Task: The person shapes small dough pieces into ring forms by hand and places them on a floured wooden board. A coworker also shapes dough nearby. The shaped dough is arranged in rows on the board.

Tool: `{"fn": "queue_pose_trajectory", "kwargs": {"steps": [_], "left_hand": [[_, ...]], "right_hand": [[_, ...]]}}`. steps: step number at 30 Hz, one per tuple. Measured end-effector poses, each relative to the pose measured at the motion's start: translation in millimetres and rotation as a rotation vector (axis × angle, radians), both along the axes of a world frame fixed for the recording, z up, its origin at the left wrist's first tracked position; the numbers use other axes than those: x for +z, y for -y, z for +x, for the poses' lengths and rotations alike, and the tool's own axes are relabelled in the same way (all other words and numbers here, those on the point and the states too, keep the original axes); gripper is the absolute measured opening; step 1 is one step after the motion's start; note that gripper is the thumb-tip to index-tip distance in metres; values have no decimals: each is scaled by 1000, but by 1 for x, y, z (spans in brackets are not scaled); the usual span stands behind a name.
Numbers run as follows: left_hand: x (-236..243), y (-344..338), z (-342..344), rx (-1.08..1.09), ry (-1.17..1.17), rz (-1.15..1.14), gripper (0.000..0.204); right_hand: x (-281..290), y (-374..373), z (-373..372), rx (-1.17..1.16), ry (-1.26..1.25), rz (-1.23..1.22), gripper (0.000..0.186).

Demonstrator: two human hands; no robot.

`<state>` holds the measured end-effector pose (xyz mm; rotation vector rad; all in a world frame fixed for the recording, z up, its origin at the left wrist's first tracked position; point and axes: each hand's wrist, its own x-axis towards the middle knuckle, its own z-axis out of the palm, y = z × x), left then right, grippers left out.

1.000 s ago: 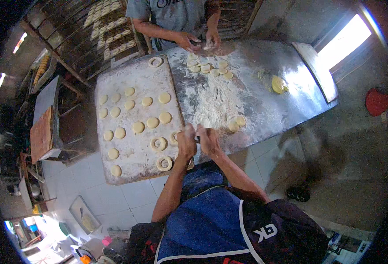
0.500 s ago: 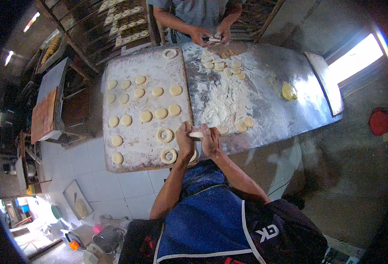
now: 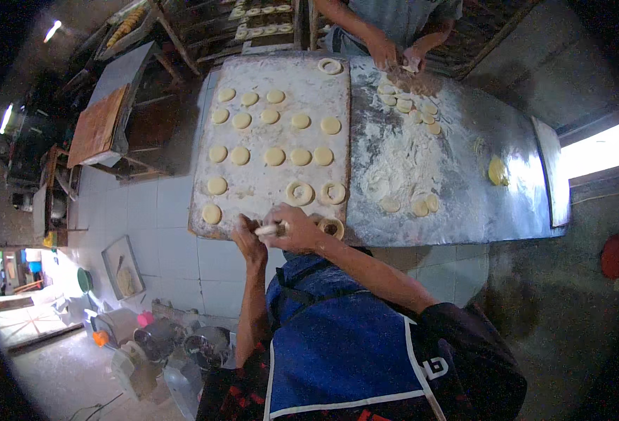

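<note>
Over the near edge of a floured board (image 3: 253, 200), my left hand (image 3: 248, 240) and my right hand (image 3: 290, 229) grip a pale piece of dough (image 3: 270, 230) between them. It shows nearly edge-on, and the fingers cover part of it. Beyond my right hand lie two dough rings, one (image 3: 300, 193) closer to the board's middle and another (image 3: 333, 193) closer to its right edge. A third ring (image 3: 332, 228) sits by my right wrist, partly hidden. Several flat dough discs (image 3: 274, 156) are spread in rows over the board.
Right of the board, a metal tabletop (image 3: 478, 203) carries scattered flour (image 3: 404, 165), more dough discs (image 3: 420, 206) and a yellow lump (image 3: 497, 171). Across it, a co-worker's hands (image 3: 397, 59) hold a small dough piece. A wooden-topped table (image 3: 99, 126) stands at the left.
Both hands have moved left with the dough, from the board's right edge to its near edge. A ring at the near right corner is more exposed. The whole view has shifted.
</note>
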<state>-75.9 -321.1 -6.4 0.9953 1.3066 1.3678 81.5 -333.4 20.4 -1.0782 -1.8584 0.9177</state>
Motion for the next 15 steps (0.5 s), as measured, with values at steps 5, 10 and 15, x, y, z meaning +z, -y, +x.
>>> {"fn": "queue_pose_trajectory", "kwargs": {"steps": [5,10,15], "left_hand": [[-9,-14,-25,60,-834,136,30],[-5,-10,-39,-165,-674,293,18],[-3,-12,-30,-178,-798,159,18]], "right_hand": [[38,-5,-11,-346,393,-261,68],[36,43,46,-386,360,-209,61],[24,97,146,-719,424,-325,43]]}}
